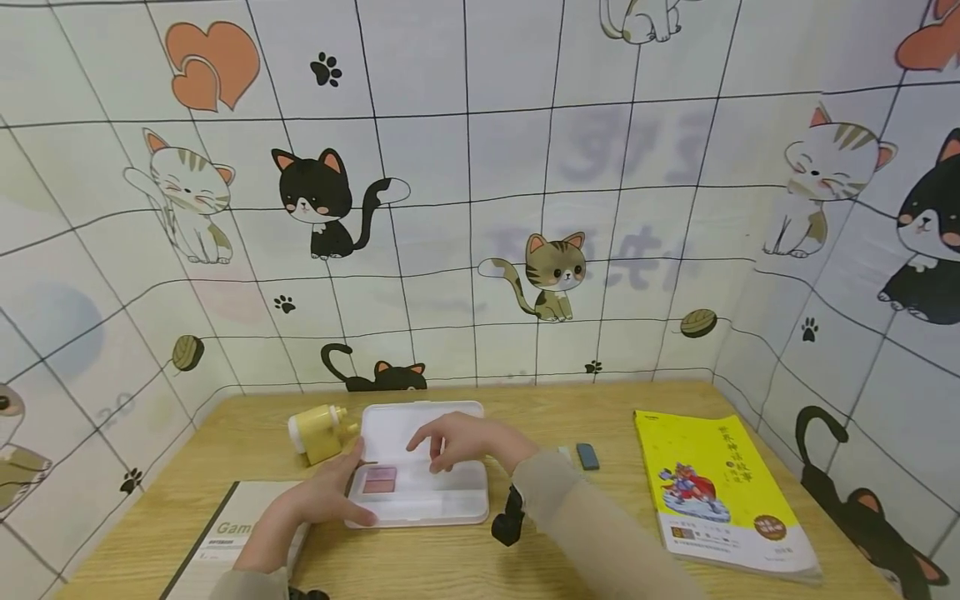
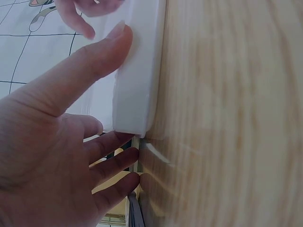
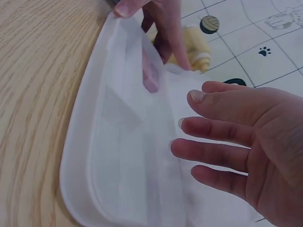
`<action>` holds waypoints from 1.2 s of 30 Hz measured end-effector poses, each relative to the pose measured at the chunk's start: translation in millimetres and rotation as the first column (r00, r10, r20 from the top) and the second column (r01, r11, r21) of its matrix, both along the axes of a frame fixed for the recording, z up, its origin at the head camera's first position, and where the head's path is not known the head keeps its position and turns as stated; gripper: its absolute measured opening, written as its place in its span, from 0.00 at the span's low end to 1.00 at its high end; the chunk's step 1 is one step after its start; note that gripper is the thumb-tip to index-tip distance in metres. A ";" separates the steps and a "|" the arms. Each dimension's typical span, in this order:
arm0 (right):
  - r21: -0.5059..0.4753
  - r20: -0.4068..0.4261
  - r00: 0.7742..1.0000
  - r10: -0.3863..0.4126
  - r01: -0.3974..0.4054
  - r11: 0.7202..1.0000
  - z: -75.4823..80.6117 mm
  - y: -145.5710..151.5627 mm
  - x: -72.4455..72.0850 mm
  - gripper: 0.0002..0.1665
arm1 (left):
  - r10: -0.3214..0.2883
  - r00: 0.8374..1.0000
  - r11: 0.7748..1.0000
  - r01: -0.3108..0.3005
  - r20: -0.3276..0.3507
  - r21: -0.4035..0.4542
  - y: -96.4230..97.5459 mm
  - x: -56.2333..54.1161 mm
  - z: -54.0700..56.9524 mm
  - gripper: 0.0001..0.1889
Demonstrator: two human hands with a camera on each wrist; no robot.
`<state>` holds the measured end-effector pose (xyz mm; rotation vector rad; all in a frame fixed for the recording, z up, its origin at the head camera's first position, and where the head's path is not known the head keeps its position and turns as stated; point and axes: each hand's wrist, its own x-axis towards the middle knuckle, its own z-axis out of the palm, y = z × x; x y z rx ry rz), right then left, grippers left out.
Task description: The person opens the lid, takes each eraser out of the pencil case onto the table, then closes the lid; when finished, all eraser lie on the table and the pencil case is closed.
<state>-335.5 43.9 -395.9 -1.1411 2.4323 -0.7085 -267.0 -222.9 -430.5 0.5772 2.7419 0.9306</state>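
A white plastic pencil case [image 1: 461, 502] lies on the table with its lid [image 1: 386, 425] folded back toward the wall. Inside its left end sits a small pink and purple block [image 1: 379, 480]. My left hand [image 1: 322, 492] holds the case's left end, the thumb at the front corner and the index finger near the hinge; the other fingers [image 2: 113, 163] reach past the end of the case. Over the case hovers my right hand [image 1: 468, 440], its fingers [image 3: 213, 151] loosely spread and apart from one another, with nothing between them.
Behind my left hand stands a yellow object with a white end [image 1: 318, 433]. A pale notebook [image 1: 240, 529] lies at the front left. On the right are a small dark grey-blue block [image 1: 587, 457] and a yellow book [image 1: 720, 492]. A cat-patterned wall covering [image 1: 465, 250] encloses the table.
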 end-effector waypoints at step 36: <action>0.148 -0.041 0.997 0.068 -0.061 0.987 -17.0 -71.2 3.0 0.32 | 0.008 1.000 1.000 -0.008 0.011 0.002 0.8 -1.5 1.2 0.66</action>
